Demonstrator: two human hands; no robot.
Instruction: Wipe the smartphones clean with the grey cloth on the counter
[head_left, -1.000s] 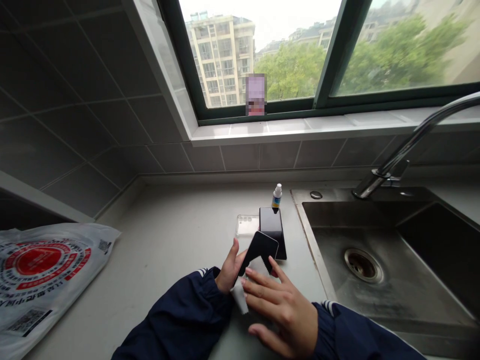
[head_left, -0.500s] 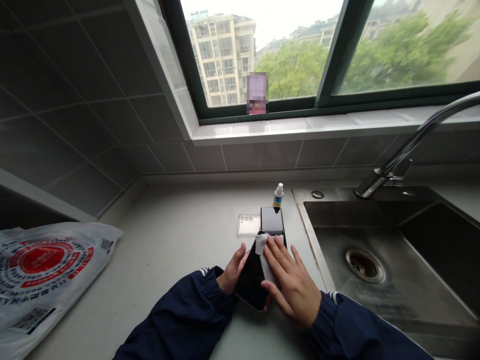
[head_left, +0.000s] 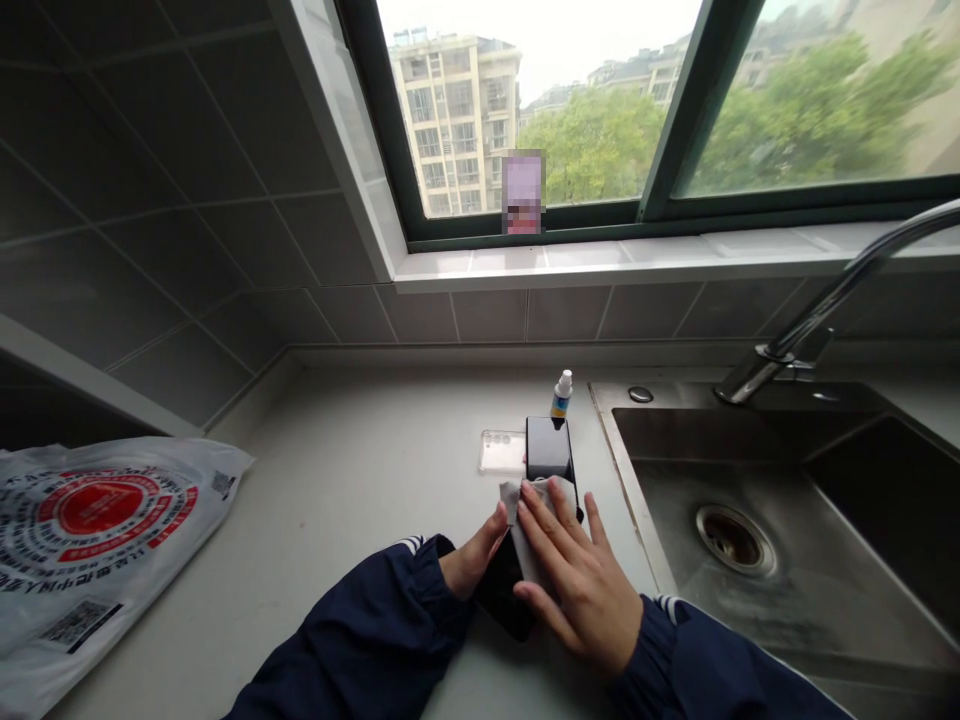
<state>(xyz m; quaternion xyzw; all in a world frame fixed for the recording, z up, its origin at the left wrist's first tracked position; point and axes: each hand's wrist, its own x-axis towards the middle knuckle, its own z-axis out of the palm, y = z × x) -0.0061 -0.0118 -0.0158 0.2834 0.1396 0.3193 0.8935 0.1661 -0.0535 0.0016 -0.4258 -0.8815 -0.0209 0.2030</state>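
Black phone (head_left: pixel 502 592), low over the desk (head_left: pixel 360 450) and mostly under the hands, tilted, its far end just short of a dark glass-faced slab (head_left: pixel 549 450). Can't tell if it touches the desk. Left hand (head_left: pixel 472 565) holds it by the side edge, a narrow grip. Right hand (head_left: pixel 581 580) is spread wide and flat, pressing a white cloth (head_left: pixel 511 503) onto the phone's face. Hold looks sound: one hand fixes, the other works the surface. Tips: keep the cloth flat under all the fingers, with light, even pressure and no bunching at the fold. Left hand stays on the edge, off the glass, to avoid fresh prints. Keep the cloth clear of the slab. Clear phone case (head_left: pixel 501 451) and small spray bottle (head_left: pixel 561 398) sit behind, out of the way; steel sink (head_left: pixel 637 422) lies to the right, so work away from its rim.
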